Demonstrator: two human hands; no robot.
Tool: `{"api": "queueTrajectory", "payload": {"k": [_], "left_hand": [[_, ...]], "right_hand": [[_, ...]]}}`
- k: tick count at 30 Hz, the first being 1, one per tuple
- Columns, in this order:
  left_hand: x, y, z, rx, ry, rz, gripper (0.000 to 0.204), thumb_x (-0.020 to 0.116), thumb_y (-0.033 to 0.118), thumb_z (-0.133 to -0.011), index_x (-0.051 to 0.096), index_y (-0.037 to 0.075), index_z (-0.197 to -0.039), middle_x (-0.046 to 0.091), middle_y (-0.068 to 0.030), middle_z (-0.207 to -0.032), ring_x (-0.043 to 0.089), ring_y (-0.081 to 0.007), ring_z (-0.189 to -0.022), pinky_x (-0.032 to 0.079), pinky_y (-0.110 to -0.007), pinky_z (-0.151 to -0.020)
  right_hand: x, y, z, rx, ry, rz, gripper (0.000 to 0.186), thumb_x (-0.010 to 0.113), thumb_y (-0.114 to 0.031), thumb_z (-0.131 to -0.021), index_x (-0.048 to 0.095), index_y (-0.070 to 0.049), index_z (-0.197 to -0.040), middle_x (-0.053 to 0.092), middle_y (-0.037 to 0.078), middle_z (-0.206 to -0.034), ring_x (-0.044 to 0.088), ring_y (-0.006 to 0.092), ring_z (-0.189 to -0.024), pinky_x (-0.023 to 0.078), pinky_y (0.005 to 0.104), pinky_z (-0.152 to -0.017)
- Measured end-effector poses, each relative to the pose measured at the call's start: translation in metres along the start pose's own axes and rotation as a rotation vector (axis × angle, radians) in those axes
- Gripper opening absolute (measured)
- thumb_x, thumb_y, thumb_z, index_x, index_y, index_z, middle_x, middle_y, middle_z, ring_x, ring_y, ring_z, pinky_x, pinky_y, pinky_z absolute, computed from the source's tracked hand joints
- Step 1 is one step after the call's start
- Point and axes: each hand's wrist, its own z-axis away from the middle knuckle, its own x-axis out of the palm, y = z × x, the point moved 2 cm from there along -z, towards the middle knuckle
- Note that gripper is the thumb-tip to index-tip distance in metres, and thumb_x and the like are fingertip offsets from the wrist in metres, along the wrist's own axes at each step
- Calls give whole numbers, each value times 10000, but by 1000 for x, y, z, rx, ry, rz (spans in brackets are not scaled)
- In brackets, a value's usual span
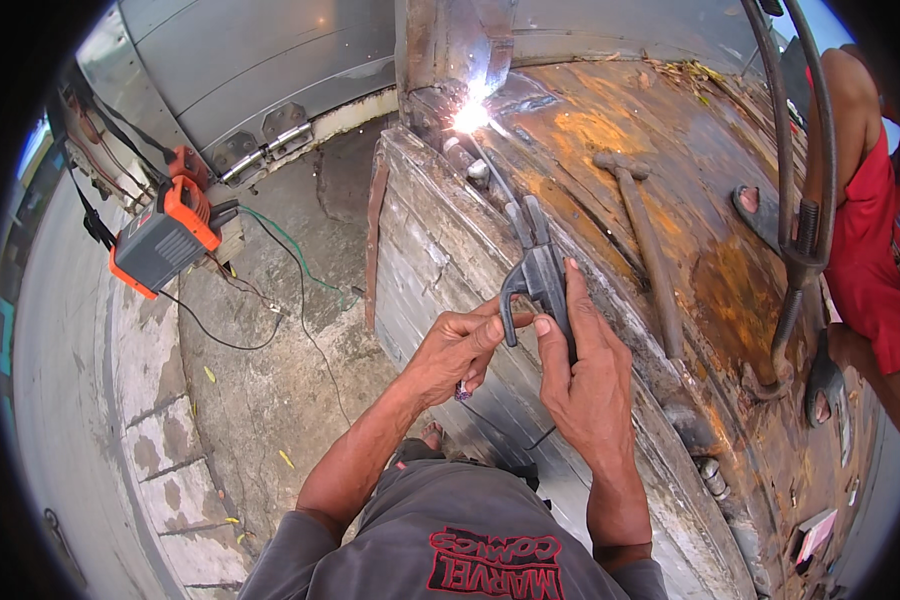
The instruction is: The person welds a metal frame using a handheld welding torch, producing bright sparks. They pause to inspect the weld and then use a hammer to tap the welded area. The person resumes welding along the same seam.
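My right hand (592, 385) is wrapped round the handle of a dark welding electrode holder (540, 268), thumb on one side and index finger along the other. Beside it, my left hand (458, 345) is closed at the holder's curved lever, its fingertips reaching the handle. From the jaws a thin welding rod (497, 176) runs forward to a bright arc (470, 117). Sparks and glare hide the exact spot where the rod meets the metal, at the foot of an upright steel post (450, 50). The arc burns at the far corner of a rusty metal bed (580, 110).
A hammer (642, 230) lies on the rusty bed. To the right, a person in red shorts (870, 260) and sandals is close to a bent metal bar (805, 255). An orange-and-grey welding machine (165, 237) hangs at the left, its cables trailing over the concrete (260, 390).
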Motion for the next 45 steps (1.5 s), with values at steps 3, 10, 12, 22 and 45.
{"api": "queueTrajectory", "payload": {"k": [3, 10, 12, 22, 45], "left_hand": [[2, 2, 1, -7, 20, -3, 587, 682, 533, -1059, 774, -40, -975, 764, -259, -991, 517, -43, -463, 429, -223, -391], [3, 5, 1, -24, 22, -16, 620, 683, 548, -1053, 774, -58, -957, 753, -245, -935, 528, -49, -460, 429, -223, -386], [3, 4, 1, -8, 13, -18, 623, 680, 547, -1055, 764, -47, -887, 750, -245, -916, 537, -51, -472, 424, -222, -386], [4, 6, 0, -65, 32, 13, 699, 738, 578, -1010, 698, -38, -683, 619, -249, -1518, 537, -49, -494, 410, -234, -409], [6, 10, 0, -79, 45, 12, 694, 723, 606, -1005, 767, -59, -812, 637, -234, -1517, 489, -54, -435, 421, -238, -410]], "right_hand": [[-1, -1, 0, -5, 3, -9, 591, 620, -141, -1095, 456, -12, -1648, 781, 230, -1151, 777, 321, -1007, 581, 418, -910], [-2, -3, -1, 0, -12, -29, 597, 622, -146, -1092, 452, 1, -1645, 770, 261, -1154, 781, 352, -1009, 579, 433, -909], [-2, -4, -1, -4, -7, -2, 595, 622, -148, -1092, 454, 5, -1642, 766, 271, -1157, 780, 361, -1016, 578, 436, -911], [-2, -5, -3, 0, 0, 9, 586, 623, -145, -1087, 468, 8, -1630, 756, 293, -1189, 775, 407, -1065, 572, 452, -940], [0, -6, -5, 17, 1, -4, 582, 632, -154, -1088, 480, -5, -1629, 758, 287, -1184, 773, 403, -1053, 573, 454, -933]]}}
